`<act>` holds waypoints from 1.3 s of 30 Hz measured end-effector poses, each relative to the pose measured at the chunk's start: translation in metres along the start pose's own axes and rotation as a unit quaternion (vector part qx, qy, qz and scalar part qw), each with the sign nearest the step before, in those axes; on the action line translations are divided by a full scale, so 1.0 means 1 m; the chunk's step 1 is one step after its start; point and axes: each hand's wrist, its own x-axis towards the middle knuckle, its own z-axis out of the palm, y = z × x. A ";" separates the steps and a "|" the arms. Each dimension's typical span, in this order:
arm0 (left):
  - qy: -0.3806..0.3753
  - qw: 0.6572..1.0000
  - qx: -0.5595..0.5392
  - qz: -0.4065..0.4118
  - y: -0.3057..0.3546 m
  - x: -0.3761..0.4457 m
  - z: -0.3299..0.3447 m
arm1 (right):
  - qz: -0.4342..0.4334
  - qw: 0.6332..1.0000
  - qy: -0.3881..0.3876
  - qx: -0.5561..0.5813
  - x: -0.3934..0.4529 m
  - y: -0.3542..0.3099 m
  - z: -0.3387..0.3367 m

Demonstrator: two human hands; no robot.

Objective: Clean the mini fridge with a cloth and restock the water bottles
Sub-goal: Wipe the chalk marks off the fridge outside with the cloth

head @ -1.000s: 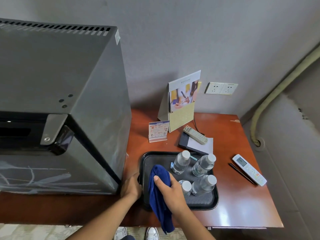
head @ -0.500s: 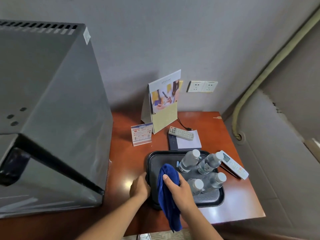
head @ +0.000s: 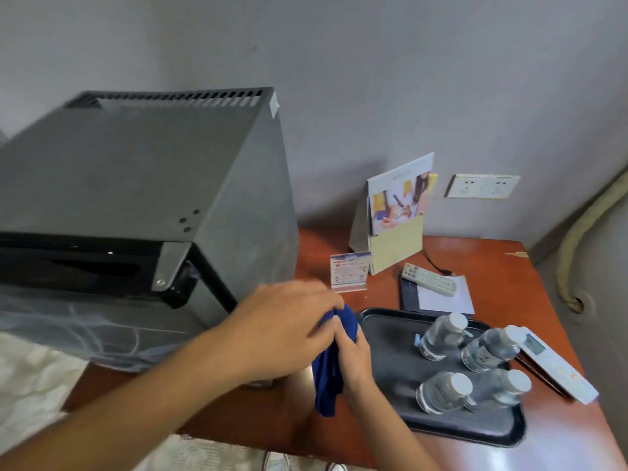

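My right hand [head: 353, 355] is curled around the blue cloth [head: 331, 368], gripping it at its upper end while the rest hangs down over the front edge of the bench [head: 492, 263]. My left hand [head: 285, 328] has its fingers bent onto the top of the same cloth, pinching it where the two hands meet; the left hand is motion-blurred, so I cannot tell its exact finger placement. Both hands sit just beside the left rim of the black tray [head: 380, 321], in front of the right front corner of the mini fridge [head: 142, 205].

The four water bottles [head: 441, 338] stand upright on the tray, grouped toward its right half. A white remote [head: 557, 365] lies touching the tray's right side, and another remote [head: 429, 279] rests on a notepad behind the tray.

Half a second ago my left hand was holding the tray's left edge and only my right held the cloth, over the tray. Now the left hand has let go of the tray and joined the right on the cloth, and the cloth sits left of the tray. My view has also swung left, bringing the fridge's dark front opening back into sight.
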 end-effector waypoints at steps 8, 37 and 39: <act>0.033 0.977 0.212 -0.008 -0.069 -0.003 -0.135 | -0.069 0.996 -0.046 0.036 -0.007 0.008 0.081; 0.070 0.984 -0.011 -0.165 -0.123 0.024 -0.106 | -0.324 0.941 -0.098 0.016 -0.083 -0.094 0.177; 0.063 0.983 0.001 -0.174 -0.122 0.026 -0.106 | -0.338 0.939 -0.068 0.017 -0.058 -0.086 0.176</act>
